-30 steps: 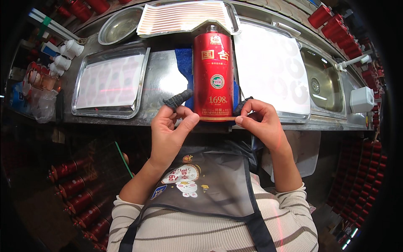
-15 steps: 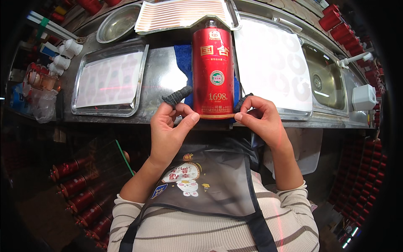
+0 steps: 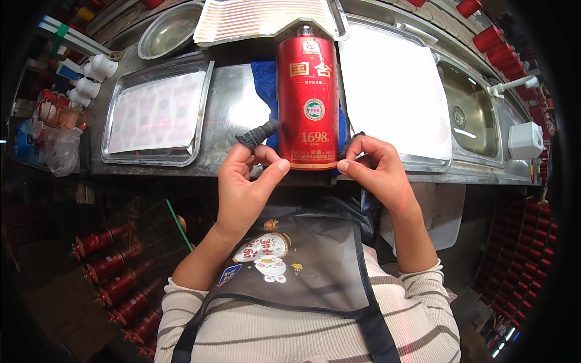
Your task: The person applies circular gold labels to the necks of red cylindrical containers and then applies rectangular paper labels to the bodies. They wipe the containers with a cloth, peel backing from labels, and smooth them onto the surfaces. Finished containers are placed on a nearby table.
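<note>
A glossy red bottle with gold lettering and a round green-and-white mark lies with its neck away from me. Around its near end runs a narrow gold strip. My left hand is at the left of this end, thumb tip against the strip's end. On the right, my right hand pinches thumb and forefinger at the strip's other end. Dark knitted covers sit on a finger of each hand, the left one plainest. Under the bottle, a blue cloth shows at both sides.
A metal tray with printed sheets lies left, white sheets right. Striped strip material lies beyond the bottle, near a metal bowl. A sink is farther right. Red bottles stand in rows below left.
The gold strip now lies closer along the bottle's near end. The bottle seems to have turned slightly; both hands have hardly moved.
</note>
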`<state>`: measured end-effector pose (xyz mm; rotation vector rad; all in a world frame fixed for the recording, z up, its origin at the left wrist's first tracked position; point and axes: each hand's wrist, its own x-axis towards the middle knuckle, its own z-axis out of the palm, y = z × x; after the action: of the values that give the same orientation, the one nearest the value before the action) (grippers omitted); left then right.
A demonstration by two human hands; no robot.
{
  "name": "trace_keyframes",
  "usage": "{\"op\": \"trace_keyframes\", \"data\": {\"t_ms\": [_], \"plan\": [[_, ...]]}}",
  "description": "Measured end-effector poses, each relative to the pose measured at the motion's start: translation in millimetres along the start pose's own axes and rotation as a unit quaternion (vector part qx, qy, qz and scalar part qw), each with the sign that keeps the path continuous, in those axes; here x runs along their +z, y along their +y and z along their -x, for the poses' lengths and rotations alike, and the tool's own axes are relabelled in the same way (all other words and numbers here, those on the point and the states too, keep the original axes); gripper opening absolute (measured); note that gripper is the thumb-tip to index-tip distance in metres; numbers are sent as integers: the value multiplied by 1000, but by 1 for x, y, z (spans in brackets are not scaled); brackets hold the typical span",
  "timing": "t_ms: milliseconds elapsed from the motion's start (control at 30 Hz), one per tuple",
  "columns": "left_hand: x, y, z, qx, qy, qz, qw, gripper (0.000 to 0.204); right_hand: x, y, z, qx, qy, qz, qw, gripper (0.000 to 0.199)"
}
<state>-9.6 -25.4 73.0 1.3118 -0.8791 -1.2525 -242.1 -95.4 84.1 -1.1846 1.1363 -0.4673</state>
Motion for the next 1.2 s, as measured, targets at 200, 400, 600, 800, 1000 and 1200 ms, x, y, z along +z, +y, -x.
{"op": "trace_keyframes", "data": {"t_ms": [200,400,600,800,1000,1200], "plan": [[0,0,2,-3,0,1,1000,39,3,2,0,-2,5,-5,1000,17],[1,-2,2,0,0,4,1000,38,4,4,0,3,-2,-3,1000,17],[-1,-3,2,5,3,-11,1000,20,3,7,-1,8,-10,2,1000,15],[-6,-7,0,-10,24,-46,999,17,3,8,1,-2,-13,-34,999,12],[1,-4,-3,5,-2,-92,996,33,10,15,1,-29,21,-4,999,25],[1,-9,-5,20,0,-132,991,42,19,15,1,-31,39,21,999,35]]}}
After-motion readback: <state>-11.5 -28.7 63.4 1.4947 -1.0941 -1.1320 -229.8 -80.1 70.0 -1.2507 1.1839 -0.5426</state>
